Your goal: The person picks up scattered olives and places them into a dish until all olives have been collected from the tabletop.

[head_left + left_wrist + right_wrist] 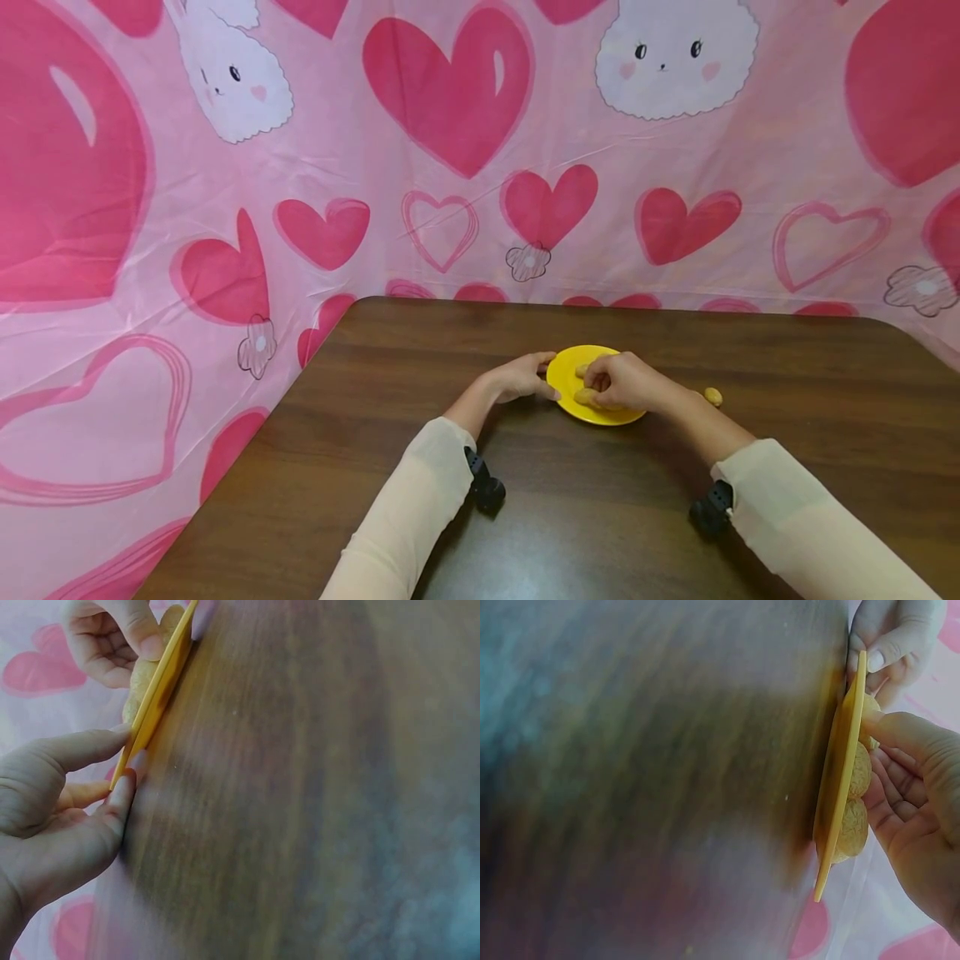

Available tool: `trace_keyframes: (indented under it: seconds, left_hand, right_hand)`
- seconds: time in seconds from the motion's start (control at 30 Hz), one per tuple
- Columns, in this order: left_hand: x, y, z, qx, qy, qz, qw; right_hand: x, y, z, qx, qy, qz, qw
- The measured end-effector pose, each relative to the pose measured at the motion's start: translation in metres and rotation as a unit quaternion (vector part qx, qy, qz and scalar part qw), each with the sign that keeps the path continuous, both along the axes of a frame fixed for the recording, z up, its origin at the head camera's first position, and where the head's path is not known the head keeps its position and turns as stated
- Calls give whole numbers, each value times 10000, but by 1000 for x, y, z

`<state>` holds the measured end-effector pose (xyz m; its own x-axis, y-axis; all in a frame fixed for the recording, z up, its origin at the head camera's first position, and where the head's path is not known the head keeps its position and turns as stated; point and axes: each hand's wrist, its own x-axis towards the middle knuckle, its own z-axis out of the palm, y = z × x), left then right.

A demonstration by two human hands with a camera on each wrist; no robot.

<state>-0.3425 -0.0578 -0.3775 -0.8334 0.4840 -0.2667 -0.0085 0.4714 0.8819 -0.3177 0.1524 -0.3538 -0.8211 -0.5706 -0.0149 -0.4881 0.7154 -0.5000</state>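
Observation:
A yellow plate point(564, 377) lies on the table with several walnuts point(853, 827) on it, their wrinkled tan shells clearest in the right wrist view. My left hand point(519, 380) holds the plate's left rim between thumb and fingers. Over the plate, my right hand point(628, 382) pinches a walnut point(585, 397) near the plate's middle, thumb against its shell. Part of the walnut group is hidden behind the right hand in the head view.
Another walnut point(713, 397) lies on the brown wooden table point(420, 375) to the right of the plate, beside the right forearm. A pink cloth with hearts point(450, 83) hangs behind the table and along its left side.

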Motion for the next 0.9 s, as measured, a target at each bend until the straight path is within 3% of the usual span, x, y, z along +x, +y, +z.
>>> trace_keyframes:
  seconds: [0.5, 0.7, 0.9]
  left_hand:
    - [0, 0, -1, 62, -38, -65, 10000]
    - [1, 0, 0, 24, -50, -31, 10000]
    - [0, 1, 0, 79, -91, -18, 9999]
  right_hand:
    - [2, 3, -3, -153, 270, -41, 9995]
    - [1, 8, 4, -243, 76, -217, 9994]
    - [3, 17, 13, -468, 360, -499, 9970]
